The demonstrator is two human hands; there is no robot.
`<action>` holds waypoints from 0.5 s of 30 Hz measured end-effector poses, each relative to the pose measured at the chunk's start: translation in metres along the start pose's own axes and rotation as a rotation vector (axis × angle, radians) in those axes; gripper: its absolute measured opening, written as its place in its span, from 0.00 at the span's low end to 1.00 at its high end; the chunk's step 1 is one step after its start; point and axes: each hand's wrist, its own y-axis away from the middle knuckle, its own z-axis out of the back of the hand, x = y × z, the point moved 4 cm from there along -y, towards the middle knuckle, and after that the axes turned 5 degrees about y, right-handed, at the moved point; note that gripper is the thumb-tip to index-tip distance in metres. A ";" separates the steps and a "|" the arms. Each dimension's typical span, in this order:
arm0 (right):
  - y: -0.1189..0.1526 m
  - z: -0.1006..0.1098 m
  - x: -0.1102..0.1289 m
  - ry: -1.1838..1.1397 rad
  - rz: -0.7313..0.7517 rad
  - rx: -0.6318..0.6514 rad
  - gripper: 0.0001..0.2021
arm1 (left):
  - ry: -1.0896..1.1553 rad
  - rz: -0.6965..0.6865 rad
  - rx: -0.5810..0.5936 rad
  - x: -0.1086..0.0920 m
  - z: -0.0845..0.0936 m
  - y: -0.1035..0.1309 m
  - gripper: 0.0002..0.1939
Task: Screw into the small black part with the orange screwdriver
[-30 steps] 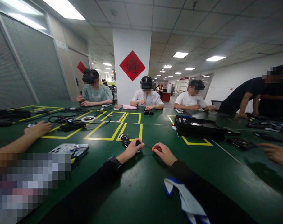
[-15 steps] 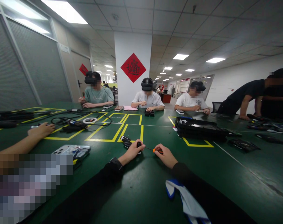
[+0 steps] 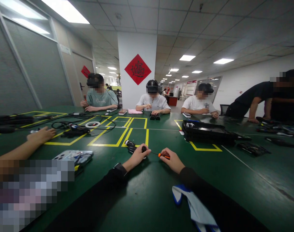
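My left hand [image 3: 135,158] is closed around a small black cylindrical part [image 3: 144,149], mostly covered by the fingers. From the right, my right hand [image 3: 174,161] grips the orange-and-black handle of a screwdriver [image 3: 165,157]. Its thin shaft points left at the black part, and whether the tip touches it I cannot tell. Just behind my left hand lie black pieces with white ends [image 3: 129,145], partly hidden. A white cloth with blue edging [image 3: 195,206] lies by my right forearm.
A long black open housing [image 3: 207,132] stands right of centre. Cables and a white ring [image 3: 92,124] lie at left, near another person's hand [image 3: 41,135]. A clear plastic bag [image 3: 74,155] is closer in. Several people sit or stand around the green table [image 3: 147,199].
The view has shifted very slightly. Both my hands keep nearly the same place and grip, with the screwdriver still pointing at the black part.
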 end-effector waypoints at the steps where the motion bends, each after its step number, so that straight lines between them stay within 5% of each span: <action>1: -0.001 0.000 0.000 0.007 -0.007 0.002 0.08 | 0.004 0.011 0.002 0.000 0.000 0.000 0.13; 6: -0.001 0.002 0.002 0.201 0.028 -0.001 0.10 | 0.002 0.014 -0.001 0.000 -0.001 0.001 0.14; 15: 0.001 -0.003 0.001 0.144 -0.010 0.017 0.07 | -0.002 -0.010 -0.007 -0.001 0.000 0.001 0.13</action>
